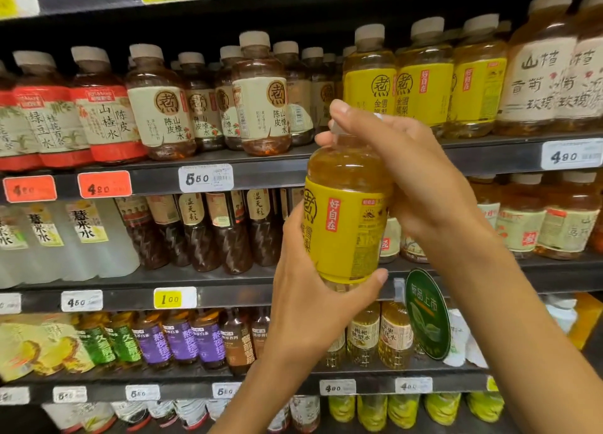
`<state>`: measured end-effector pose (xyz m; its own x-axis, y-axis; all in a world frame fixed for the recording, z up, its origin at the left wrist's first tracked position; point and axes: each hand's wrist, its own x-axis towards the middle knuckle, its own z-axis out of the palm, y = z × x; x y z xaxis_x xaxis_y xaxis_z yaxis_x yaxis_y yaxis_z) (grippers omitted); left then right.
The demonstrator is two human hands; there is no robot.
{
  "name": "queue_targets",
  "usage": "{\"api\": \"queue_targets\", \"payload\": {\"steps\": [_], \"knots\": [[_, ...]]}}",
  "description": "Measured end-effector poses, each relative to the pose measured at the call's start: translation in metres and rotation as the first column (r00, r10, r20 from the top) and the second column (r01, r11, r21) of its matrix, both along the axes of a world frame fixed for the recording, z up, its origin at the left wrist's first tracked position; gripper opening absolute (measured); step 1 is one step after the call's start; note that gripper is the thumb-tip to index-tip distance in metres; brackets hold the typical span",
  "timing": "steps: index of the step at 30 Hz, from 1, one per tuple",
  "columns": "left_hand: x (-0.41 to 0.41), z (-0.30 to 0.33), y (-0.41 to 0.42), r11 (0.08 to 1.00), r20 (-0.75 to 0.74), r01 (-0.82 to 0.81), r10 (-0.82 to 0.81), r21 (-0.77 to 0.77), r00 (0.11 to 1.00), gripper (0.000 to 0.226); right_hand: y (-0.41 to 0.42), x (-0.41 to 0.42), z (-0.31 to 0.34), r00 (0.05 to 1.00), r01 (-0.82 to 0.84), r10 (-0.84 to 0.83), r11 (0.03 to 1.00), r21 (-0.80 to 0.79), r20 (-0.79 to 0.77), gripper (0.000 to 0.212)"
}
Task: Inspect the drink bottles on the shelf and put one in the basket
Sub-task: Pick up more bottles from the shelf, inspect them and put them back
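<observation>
I hold a yellow-labelled drink bottle (347, 215) upright in front of the shelves, at the centre of the head view. My left hand (313, 300) grips its lower body from below, thumb wrapped round the base. My right hand (391, 169) covers the top, fingers curled round the cap and neck. More bottles of the same yellow-labelled drink (424, 87) stand on the upper shelf behind. No basket is in view.
Shelves (261, 172) packed with drink bottles fill the view: cream-labelled brown bottles (261, 107) on the upper row, red-labelled bottles (104, 113) at left, white and dark bottles below. A round green sign (427, 313) sticks out from a lower shelf edge, right of my left hand.
</observation>
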<state>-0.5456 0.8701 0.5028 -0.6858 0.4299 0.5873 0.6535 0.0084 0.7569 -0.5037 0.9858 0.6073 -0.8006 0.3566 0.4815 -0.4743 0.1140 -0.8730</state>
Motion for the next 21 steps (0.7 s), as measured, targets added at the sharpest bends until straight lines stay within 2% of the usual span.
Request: {"api": "queue_targets", "payload": {"steps": [3,5,7,8,11,13,18,21], "knots": [[-0.003,0.003,-0.009,0.971,0.091,0.235,-0.239,0.046,0.967,0.078,0.015,-0.002,0.004,0.996,-0.069,0.063,0.993,0.095,0.061,0.025],[-0.002,0.003,-0.015,0.916,0.185,0.398,-0.4,0.045,0.898,0.064,0.023,-0.003,0.004,0.969,-0.237,0.235,0.971,0.031,0.072,0.025],[0.0,-0.003,-0.016,0.874,0.277,0.483,-0.476,0.047,0.835,0.057,0.026,-0.005,0.0,0.899,-0.425,0.432,0.901,-0.09,0.076,0.029],[0.001,-0.007,-0.015,0.863,0.319,0.503,-0.492,0.055,0.81,0.055,0.026,-0.006,-0.003,0.876,-0.465,0.477,0.876,-0.13,0.079,0.03],[-0.002,-0.012,-0.013,0.837,0.403,0.541,-0.525,0.084,0.75,0.063,0.028,-0.011,-0.009,0.903,-0.406,0.419,0.905,-0.128,0.1,0.026],[-0.008,-0.009,-0.014,0.824,0.406,0.563,-0.536,0.063,0.74,0.066,0.027,-0.013,-0.009,0.931,-0.342,0.352,0.933,-0.11,0.094,0.026],[-0.011,0.001,-0.015,0.876,0.285,0.482,-0.46,-0.007,0.841,0.086,0.023,-0.013,-0.009,0.988,-0.144,0.144,0.99,-0.016,0.056,0.02],[-0.002,-0.003,-0.006,0.952,0.237,0.305,-0.294,-0.012,0.926,0.079,0.013,-0.017,-0.01,0.995,-0.084,0.084,0.996,-0.018,0.048,0.019]]}}
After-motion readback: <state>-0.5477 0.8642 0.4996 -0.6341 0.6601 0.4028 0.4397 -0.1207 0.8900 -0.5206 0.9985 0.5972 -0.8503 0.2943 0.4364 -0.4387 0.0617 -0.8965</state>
